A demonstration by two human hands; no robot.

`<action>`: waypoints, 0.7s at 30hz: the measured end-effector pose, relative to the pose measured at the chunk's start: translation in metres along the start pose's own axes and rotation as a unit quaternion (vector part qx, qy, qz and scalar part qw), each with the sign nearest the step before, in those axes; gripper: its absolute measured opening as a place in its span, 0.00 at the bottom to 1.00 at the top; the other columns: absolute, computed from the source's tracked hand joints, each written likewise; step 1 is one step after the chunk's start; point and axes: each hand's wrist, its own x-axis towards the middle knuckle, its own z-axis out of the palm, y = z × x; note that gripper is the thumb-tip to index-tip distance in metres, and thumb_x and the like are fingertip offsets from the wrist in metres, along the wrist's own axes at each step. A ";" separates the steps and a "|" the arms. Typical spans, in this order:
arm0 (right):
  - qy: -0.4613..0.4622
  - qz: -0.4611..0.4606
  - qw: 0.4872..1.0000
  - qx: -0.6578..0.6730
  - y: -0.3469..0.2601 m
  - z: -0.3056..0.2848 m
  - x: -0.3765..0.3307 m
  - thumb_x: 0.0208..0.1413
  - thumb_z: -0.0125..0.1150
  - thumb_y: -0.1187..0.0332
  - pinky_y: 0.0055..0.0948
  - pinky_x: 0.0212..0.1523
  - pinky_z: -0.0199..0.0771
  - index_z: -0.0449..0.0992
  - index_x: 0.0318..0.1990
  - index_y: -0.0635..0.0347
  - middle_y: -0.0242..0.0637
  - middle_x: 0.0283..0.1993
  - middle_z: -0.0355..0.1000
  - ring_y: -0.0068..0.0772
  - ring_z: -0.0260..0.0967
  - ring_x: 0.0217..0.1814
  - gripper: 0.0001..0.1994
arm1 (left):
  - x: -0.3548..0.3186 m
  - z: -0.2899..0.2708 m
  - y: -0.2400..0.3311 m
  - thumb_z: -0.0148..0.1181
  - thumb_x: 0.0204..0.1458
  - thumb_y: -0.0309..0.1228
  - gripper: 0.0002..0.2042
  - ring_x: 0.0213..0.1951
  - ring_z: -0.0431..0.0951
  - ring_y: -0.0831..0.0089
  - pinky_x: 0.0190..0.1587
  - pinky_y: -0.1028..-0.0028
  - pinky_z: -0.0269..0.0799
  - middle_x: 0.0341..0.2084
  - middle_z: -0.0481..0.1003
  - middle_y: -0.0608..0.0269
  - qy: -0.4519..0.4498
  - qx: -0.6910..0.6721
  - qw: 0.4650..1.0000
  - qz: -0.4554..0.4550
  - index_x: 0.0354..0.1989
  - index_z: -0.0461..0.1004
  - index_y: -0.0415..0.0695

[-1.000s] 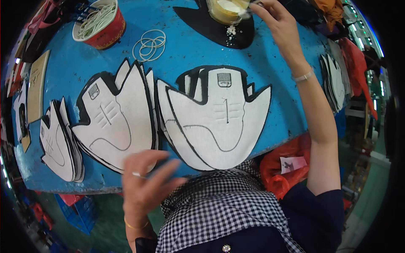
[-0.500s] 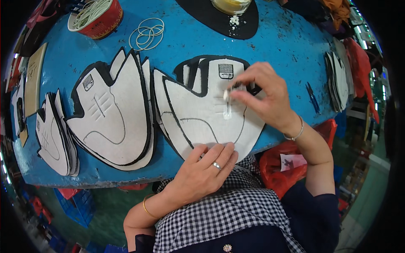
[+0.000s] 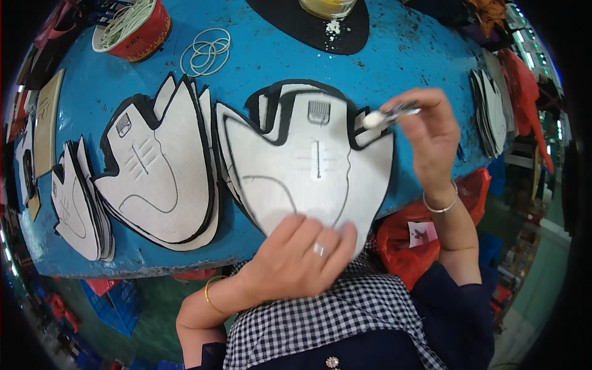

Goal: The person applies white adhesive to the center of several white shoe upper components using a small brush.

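A white shoe upper (image 3: 324, 172) with black edges and dark stitching lies on top of a stack at the middle front of the blue table. My left hand (image 3: 302, 250), slightly blurred, grips its near edge with bent fingers; the thumb is partly hidden. A wet-looking strip surrounds the short stitched slit at the middle of the piece. To its right, my right hand (image 3: 433, 139) is raised above the table. Between those fingers is a slim metal tool (image 3: 401, 111) like tweezers, with a white wad (image 3: 374, 120) at its tip.
Stacked uppers (image 3: 163, 179) stand left of centre, with a smaller stack (image 3: 80, 206) farther left and another (image 3: 489, 117) at the far right. Rubber bands (image 3: 206, 54) lie near a red tub (image 3: 139, 42). A glass jar (image 3: 327, 7) sits on a black mat (image 3: 290, 24).
My right hand has moved right, off the upper, carrying the tool and wad. My left fingers have bent more at the near edge, and the top upper has shifted slightly toward me.
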 end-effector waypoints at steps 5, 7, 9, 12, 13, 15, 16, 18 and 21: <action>0.029 0.040 0.997 0.052 0.005 -0.011 0.001 0.60 0.65 0.76 0.24 0.44 0.73 0.75 0.46 0.62 0.34 0.42 0.79 0.23 0.75 0.42 0.08 | -0.032 -0.061 -0.002 0.65 0.42 0.28 0.12 0.27 0.69 0.75 0.28 0.72 0.69 0.21 0.61 0.70 0.141 0.084 0.986 -0.012 0.37 0.84 0.54; -0.023 0.048 0.999 -0.004 0.005 0.002 0.000 0.57 0.68 0.74 0.24 0.46 0.72 0.77 0.42 0.61 0.32 0.40 0.79 0.21 0.74 0.41 0.08 | -0.053 -0.081 0.000 0.68 0.39 0.28 0.14 0.28 0.70 0.69 0.30 0.65 0.69 0.20 0.61 0.69 0.172 0.178 0.954 -0.170 0.38 0.84 0.55; -0.045 0.058 0.997 -0.038 -0.002 0.012 -0.009 0.55 0.70 0.73 0.24 0.46 0.71 0.78 0.41 0.60 0.31 0.38 0.79 0.20 0.73 0.39 0.08 | -0.070 -0.084 -0.027 0.75 0.34 0.24 0.16 0.29 0.73 0.60 0.34 0.61 0.69 0.28 0.73 0.61 0.109 0.220 0.948 -0.201 0.36 0.81 0.42; -0.096 0.037 0.992 -0.079 -0.001 0.031 -0.012 0.51 0.74 0.70 0.25 0.44 0.69 0.80 0.39 0.59 0.30 0.34 0.78 0.22 0.72 0.36 0.10 | -0.064 -0.068 -0.034 0.74 0.36 0.24 0.16 0.39 0.75 0.59 0.43 0.61 0.70 0.38 0.76 0.60 0.021 0.139 0.954 -0.264 0.38 0.83 0.45; -0.115 0.009 0.988 -0.099 0.001 0.035 -0.014 0.49 0.75 0.69 0.26 0.42 0.68 0.80 0.38 0.58 0.30 0.32 0.77 0.24 0.72 0.34 0.11 | -0.060 -0.059 -0.031 0.76 0.36 0.27 0.18 0.43 0.75 0.60 0.46 0.63 0.70 0.44 0.76 0.61 -0.001 0.065 0.971 -0.232 0.40 0.83 0.47; -0.135 -0.001 0.984 -0.116 0.001 0.043 -0.015 0.48 0.75 0.68 0.27 0.41 0.67 0.80 0.38 0.58 0.30 0.31 0.76 0.25 0.72 0.33 0.11 | -0.049 -0.035 -0.021 0.75 0.39 0.33 0.21 0.48 0.75 0.63 0.49 0.64 0.69 0.50 0.75 0.62 -0.047 -0.030 0.984 -0.171 0.46 0.81 0.48; -0.155 -0.013 0.980 -0.128 0.000 0.049 -0.014 0.47 0.76 0.67 0.28 0.40 0.65 0.80 0.37 0.57 0.30 0.30 0.76 0.27 0.71 0.32 0.12 | -0.045 -0.025 -0.017 0.73 0.43 0.35 0.23 0.49 0.76 0.64 0.49 0.65 0.70 0.51 0.75 0.61 -0.072 -0.047 0.985 -0.147 0.50 0.79 0.48; -0.155 -0.031 0.976 -0.149 0.000 0.059 -0.010 0.48 0.76 0.65 0.29 0.39 0.64 0.80 0.36 0.56 0.28 0.28 0.75 0.28 0.71 0.31 0.11 | -0.047 -0.007 -0.016 0.72 0.45 0.36 0.23 0.50 0.76 0.65 0.50 0.64 0.70 0.52 0.75 0.61 -0.075 -0.041 0.988 -0.131 0.51 0.78 0.47; -0.105 -0.116 0.955 -0.253 0.012 0.063 0.006 0.47 0.76 0.62 0.30 0.37 0.62 0.78 0.33 0.55 0.27 0.27 0.73 0.28 0.68 0.29 0.12 | -0.046 -0.002 -0.016 0.71 0.45 0.37 0.23 0.50 0.76 0.66 0.50 0.63 0.70 0.53 0.75 0.63 -0.081 -0.033 0.989 -0.116 0.52 0.79 0.47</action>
